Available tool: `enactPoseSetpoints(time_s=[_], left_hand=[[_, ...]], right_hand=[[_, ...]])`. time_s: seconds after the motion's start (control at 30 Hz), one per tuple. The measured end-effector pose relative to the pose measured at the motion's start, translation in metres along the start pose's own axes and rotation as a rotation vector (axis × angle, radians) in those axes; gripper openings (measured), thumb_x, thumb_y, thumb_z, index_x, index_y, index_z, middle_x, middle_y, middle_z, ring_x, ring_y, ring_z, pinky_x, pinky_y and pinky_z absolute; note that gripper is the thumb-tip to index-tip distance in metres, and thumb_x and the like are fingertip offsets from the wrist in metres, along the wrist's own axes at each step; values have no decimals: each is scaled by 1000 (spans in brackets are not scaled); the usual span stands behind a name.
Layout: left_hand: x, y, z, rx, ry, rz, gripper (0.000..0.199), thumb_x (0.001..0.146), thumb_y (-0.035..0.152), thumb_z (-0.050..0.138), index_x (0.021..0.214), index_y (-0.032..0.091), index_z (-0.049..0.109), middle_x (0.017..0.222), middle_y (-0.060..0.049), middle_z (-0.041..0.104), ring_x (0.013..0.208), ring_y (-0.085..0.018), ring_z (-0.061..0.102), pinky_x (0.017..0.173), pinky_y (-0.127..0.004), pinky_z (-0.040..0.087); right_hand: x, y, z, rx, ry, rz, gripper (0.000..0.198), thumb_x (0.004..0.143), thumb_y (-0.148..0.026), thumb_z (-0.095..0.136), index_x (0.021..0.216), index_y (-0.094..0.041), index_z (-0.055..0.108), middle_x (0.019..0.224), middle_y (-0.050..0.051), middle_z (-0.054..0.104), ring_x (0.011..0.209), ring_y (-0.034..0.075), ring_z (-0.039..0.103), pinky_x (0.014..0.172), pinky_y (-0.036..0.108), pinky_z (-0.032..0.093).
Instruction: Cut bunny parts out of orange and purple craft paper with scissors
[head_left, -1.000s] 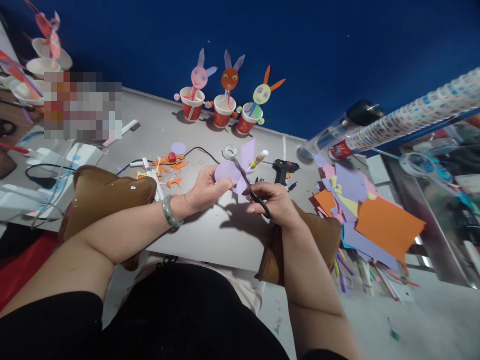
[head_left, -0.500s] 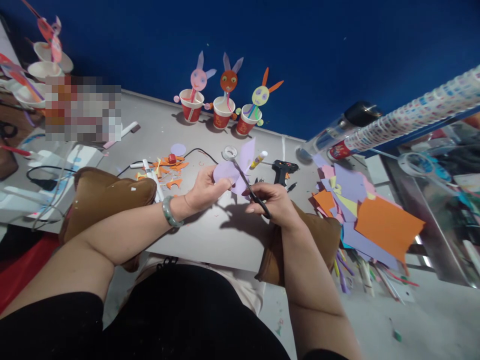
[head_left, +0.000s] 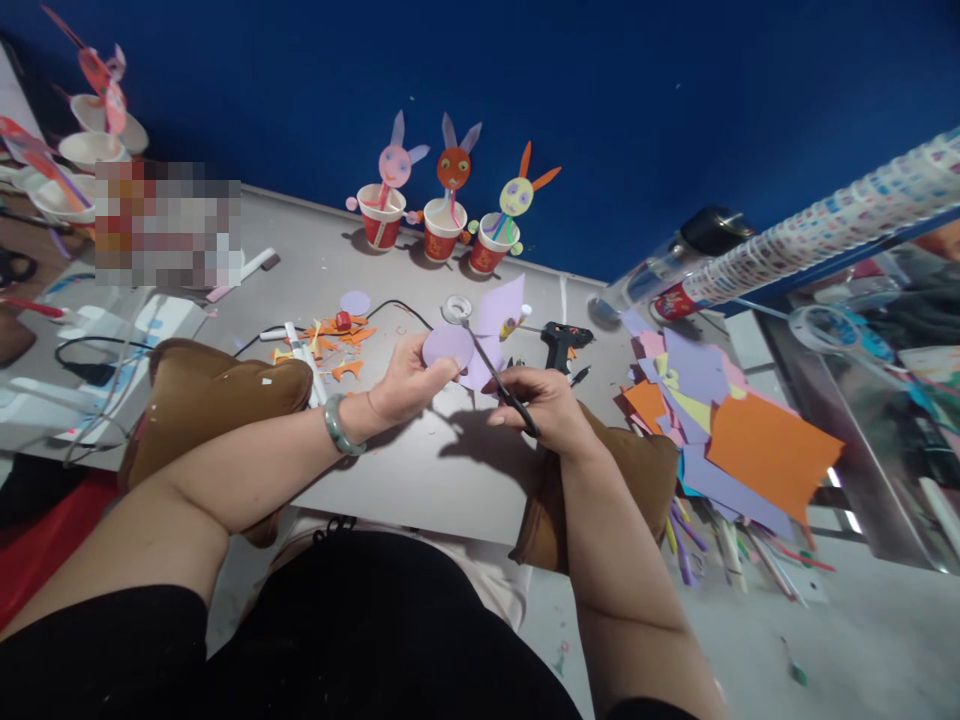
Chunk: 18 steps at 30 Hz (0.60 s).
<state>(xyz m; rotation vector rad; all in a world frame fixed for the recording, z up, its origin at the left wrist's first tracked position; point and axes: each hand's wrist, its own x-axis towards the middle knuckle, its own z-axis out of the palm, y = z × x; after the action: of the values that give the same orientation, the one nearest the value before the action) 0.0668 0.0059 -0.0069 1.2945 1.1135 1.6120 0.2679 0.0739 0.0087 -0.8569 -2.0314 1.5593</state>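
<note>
My left hand [head_left: 411,382] pinches a sheet of purple paper [head_left: 448,346] between thumb and fingers; its held part has a rounded edge. On the right side the sheet sticks up as a flap. My right hand [head_left: 546,408] is wrapped round a pair of dark scissors [head_left: 504,387]. Their blades point up and left and lie against the paper beside the rounded part. A roll of tape [head_left: 457,308] lies just beyond the paper. Close behind the flap is a yellow and white marker or glue tube [head_left: 516,322], partly hidden.
Three red cups [head_left: 444,232] with paper rabbit heads stand at the back. A black glue gun [head_left: 564,345] lies right of the hands, a pile of coloured paper [head_left: 772,450] farther right. Orange scraps [head_left: 346,340] and a purple disc [head_left: 355,302] lie left. Brown cushions [head_left: 225,395] support both forearms.
The paper has turned slightly, so its rounded part shows fuller and the flap leans more to the right. Both hands keep their hold. The whole view has shifted a little.
</note>
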Motion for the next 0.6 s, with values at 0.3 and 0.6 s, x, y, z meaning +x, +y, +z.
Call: enactPoseSetpoints(time_s=[0.3, 0.6], left_hand=[[4, -3, 3, -25, 88, -20, 18, 82, 26, 60, 66, 18, 62, 65, -1, 63, 65, -12, 60, 64, -27, 51], [-20, 33, 16, -366, -106, -62, 27, 96, 37, 65, 78, 17, 67, 72, -3, 66, 72, -14, 62, 74, -30, 52]], right_hand=[[1, 3, 4, 131, 322, -108, 50, 59, -57, 95, 84, -21, 70, 53, -6, 60, 39, 10, 51, 38, 23, 41], [15, 23, 0, -36, 816, -232, 38, 77, -49, 82, 98, -21, 65, 68, -5, 65, 54, 11, 61, 53, 25, 51]])
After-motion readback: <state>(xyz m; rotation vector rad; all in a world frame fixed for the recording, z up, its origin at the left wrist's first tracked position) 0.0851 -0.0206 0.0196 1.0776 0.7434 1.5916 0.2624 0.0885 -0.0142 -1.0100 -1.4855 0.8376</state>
